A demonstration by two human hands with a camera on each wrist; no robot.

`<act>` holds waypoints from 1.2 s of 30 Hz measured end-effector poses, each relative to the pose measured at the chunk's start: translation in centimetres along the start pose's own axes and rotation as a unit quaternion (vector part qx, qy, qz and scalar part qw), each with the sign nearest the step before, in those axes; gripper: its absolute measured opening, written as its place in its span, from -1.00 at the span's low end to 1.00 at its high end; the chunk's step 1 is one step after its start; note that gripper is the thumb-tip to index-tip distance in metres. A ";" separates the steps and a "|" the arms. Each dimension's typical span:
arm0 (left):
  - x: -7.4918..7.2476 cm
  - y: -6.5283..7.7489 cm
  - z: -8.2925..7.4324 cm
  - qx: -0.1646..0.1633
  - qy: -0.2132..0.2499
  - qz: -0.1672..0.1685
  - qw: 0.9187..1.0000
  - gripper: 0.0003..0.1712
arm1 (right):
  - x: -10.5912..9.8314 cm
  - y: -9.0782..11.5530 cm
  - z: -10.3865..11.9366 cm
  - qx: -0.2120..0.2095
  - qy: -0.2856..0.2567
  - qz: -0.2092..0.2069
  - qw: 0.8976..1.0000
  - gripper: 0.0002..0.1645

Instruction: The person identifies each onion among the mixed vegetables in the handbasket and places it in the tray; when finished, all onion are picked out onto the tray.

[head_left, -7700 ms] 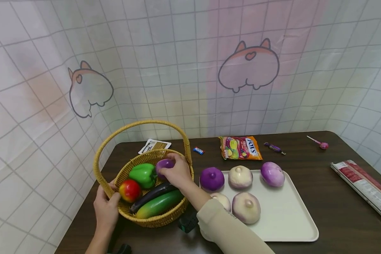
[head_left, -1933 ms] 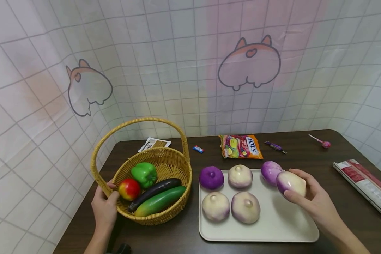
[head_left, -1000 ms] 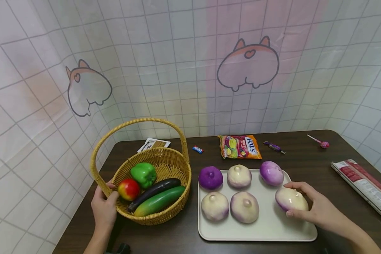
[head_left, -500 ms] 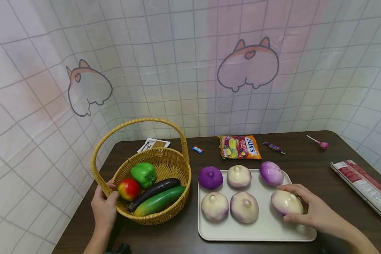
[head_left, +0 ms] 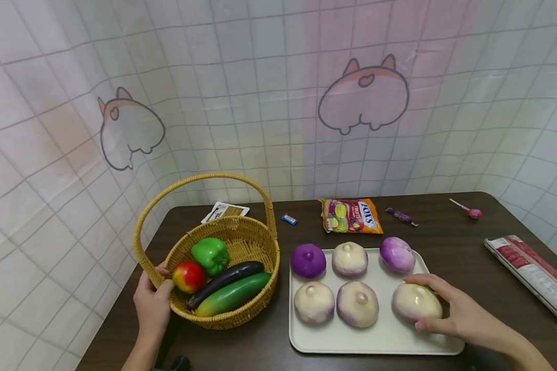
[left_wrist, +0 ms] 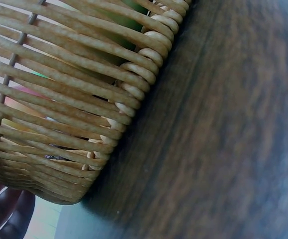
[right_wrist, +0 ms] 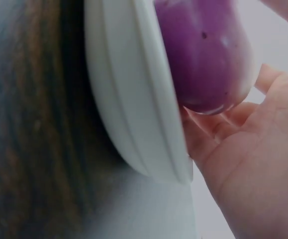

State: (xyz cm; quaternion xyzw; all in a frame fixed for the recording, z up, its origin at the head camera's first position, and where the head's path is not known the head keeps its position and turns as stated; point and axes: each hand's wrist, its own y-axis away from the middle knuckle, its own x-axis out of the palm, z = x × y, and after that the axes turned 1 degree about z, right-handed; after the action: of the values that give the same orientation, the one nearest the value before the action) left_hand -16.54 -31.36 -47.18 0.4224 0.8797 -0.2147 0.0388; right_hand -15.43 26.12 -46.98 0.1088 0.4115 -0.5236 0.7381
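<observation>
My left hand [head_left: 153,301] grips the rim and handle base of a yellow wicker basket [head_left: 223,322] at its left side; in the left wrist view, fingers [left_wrist: 17,216] show beside the weave. The basket holds a green bell pepper [head_left: 210,255], a red-yellow apple-like fruit [head_left: 188,276], a dark eggplant [head_left: 227,281] and a green cucumber-like vegetable [head_left: 236,294]. My right hand [head_left: 459,312] holds a white-and-purple onion [head_left: 416,302] low over the right front of a cream tray [head_left: 376,342]. Its purple underside shows in the right wrist view. Several similar onions [head_left: 357,304] sit in two rows on the tray.
Behind the tray lie a candy bag [head_left: 350,216], a purple-wrapped candy [head_left: 401,216] and a lollipop [head_left: 473,213]. A small blue wrapper [head_left: 289,219] and a flat white packet [head_left: 225,211] lie behind the basket. A long red-white package [head_left: 534,273] lies at the right.
My right hand has carried an onion from the basket to the tray, lowered it at the front right and shifted it slightly left. My left hand has stayed on the basket.
</observation>
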 end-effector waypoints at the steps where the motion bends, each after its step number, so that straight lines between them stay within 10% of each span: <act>1: 0.0 0.0 0.0 -0.002 -0.001 -0.002 1.000 -0.72 | 0.0 0.0 0.0 0.005 -0.003 0.001 1.000 -0.15; 36: 0.1 0.0 -0.2 -0.011 -0.035 -0.003 0.999 -0.73 | -0.8 -0.1 -1.5 0.067 -0.057 -0.125 0.988 -0.68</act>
State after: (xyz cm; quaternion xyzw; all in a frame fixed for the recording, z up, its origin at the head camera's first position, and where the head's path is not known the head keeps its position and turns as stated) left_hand -16.57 -31.18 -47.00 0.4120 0.8813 -0.2194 0.0733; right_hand -16.35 27.52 -47.40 0.0759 0.3432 -0.6432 0.6803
